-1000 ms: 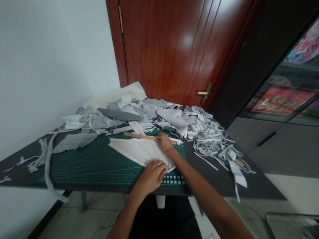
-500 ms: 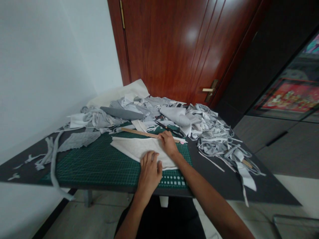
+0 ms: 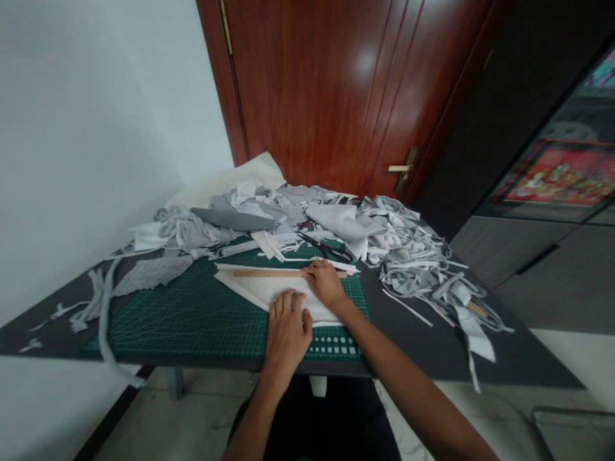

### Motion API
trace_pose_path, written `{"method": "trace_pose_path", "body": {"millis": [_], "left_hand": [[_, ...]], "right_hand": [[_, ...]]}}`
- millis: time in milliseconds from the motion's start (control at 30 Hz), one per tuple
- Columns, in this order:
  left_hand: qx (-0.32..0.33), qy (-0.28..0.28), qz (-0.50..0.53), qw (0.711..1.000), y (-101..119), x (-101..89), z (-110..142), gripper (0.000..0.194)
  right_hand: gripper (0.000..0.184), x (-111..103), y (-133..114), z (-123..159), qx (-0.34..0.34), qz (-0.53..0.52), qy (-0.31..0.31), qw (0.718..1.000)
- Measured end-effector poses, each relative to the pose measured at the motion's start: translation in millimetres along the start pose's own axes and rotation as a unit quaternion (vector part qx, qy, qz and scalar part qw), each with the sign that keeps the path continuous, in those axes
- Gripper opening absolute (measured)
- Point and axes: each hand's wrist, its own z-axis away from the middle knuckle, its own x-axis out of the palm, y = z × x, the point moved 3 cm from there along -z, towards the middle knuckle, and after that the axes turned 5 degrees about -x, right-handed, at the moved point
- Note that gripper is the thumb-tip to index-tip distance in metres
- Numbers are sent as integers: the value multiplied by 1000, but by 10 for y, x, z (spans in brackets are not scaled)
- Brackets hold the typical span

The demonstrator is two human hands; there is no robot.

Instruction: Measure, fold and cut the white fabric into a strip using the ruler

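Note:
A folded piece of white fabric (image 3: 259, 288) lies on the green cutting mat (image 3: 192, 320) in front of me. Along its far edge rests a thin wooden ruler (image 3: 269, 273). My right hand (image 3: 324, 280) grips the ruler near its right part, fingertips pinched on it. Nearer to me, my left hand (image 3: 288, 320) lies flat on the fabric, its fingers stretched out. Just beyond the ruler is a pair of black scissors (image 3: 329, 248), lying among cut strips.
Heaped grey and white fabric scraps (image 3: 240, 211) cover the table's back. A tangle of strips (image 3: 413, 256) sits at the right, one hanging over the front edge. A long grey strip (image 3: 104, 320) droops over the left edge. Behind stands a wooden door (image 3: 312, 96).
The ruler has come from a slant beyond the fabric to lie along the fabric's far edge, its left end moving toward me. My right hand moved slightly; my left stayed on the fabric.

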Motion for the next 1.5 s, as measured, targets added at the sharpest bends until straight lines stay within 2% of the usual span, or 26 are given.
{"method": "trace_pose_path", "body": {"millis": [233,400,533,767,900,1200,1300,1400,1500], "left_hand": [[-7,-6,-82,997,10,112,194,51],[-13,1,-104,994,-17,135,312,54],[2,11,-116,993,-56,65,462,54],[44,30,-158,986,-148,-146,878,60],[58,38,-164,984,-170,-196,995,62],[55,47,-156,985,-200,-123,1001,61],[62,32,-145,987,-257,-155,1012,59],[60,-21,-130,989,-316,-312,824,52],[35,-148,-110,982,-320,-454,297,44]], "right_hand": [[22,69,28,-155,49,25,-10,998],[26,81,37,-195,66,35,-10,997],[25,81,30,-193,67,40,-14,997],[27,78,34,-185,68,44,-17,997],[27,66,23,-182,76,43,-15,996],[26,43,-25,-190,99,37,-2,994],[26,38,-29,-186,98,33,3,995],[26,39,-24,-178,102,32,10,994],[25,51,-16,-171,106,34,13,994]]}}
